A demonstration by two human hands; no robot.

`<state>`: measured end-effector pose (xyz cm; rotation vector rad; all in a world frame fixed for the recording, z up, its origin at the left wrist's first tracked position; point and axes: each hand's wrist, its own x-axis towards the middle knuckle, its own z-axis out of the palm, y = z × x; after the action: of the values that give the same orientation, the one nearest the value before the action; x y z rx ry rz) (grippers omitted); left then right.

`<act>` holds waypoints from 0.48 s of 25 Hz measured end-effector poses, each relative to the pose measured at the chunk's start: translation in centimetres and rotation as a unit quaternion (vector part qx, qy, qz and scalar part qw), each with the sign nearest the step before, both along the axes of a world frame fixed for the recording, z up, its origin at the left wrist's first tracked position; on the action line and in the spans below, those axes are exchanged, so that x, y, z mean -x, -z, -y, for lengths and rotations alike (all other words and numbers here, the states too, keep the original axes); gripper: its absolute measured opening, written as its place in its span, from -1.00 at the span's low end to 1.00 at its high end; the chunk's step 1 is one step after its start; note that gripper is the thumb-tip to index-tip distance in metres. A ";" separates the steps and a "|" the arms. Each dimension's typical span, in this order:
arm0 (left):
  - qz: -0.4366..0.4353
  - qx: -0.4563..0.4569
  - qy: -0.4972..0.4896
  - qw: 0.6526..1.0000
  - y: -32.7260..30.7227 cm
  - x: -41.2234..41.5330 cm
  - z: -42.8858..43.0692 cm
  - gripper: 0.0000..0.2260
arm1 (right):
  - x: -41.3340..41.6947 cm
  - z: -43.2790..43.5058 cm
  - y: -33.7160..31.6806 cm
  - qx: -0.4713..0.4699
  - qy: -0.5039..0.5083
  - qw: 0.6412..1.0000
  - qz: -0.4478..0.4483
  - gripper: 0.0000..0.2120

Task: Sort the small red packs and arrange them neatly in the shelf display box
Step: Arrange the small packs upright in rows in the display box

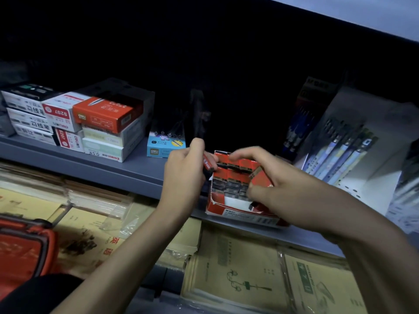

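Observation:
A red cardboard display box [244, 215] stands open on the grey shelf [127, 175], near its front edge. Several small red packs [233, 172] lie in rows in its far half; a white gap shows at the near end with one loose pack [255, 206] lying there. My left hand [184, 175] grips a small red pack [208, 164] just left of the box's far corner. My right hand [269, 177] reaches over the box and pinches a red pack [260, 177] between thumb and fingers, its index finger resting on the back row.
Stacked white, red and orange stationery boxes [90, 123] fill the shelf's left side, with a light blue box [164, 147] beside the display box. Pen packs [340, 152] lean at the right. Below lie tan notebooks [238, 273] and a red case [25, 248].

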<state>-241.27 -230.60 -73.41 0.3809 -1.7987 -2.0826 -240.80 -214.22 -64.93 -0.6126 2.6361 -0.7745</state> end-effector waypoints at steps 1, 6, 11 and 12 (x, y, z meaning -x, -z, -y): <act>0.002 -0.005 0.001 1.000 0.0 0.0 0.1 -0.56 | -0.1 -0.2 -0.1 0.013 -0.002 1.000 0.008 -0.61; 0.005 -0.007 0.006 1.000 0.1 0.1 0.4 -0.54 | 0.9 -0.2 1.2 0.131 0.058 0.987 0.065 -0.71; 0.004 -0.006 0.010 1.000 0.2 0.2 0.4 -0.56 | 0.6 -0.4 1.4 0.172 0.050 0.983 0.032 -0.84; 0.005 -0.007 0.010 1.000 0.1 0.2 0.4 -0.56 | 0.8 -0.4 1.4 0.168 0.050 0.984 0.010 -0.83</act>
<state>-241.44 -231.00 -73.55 0.3788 -1.8034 -2.1114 -241.56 -213.78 -66.37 -0.5541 2.5530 -1.2661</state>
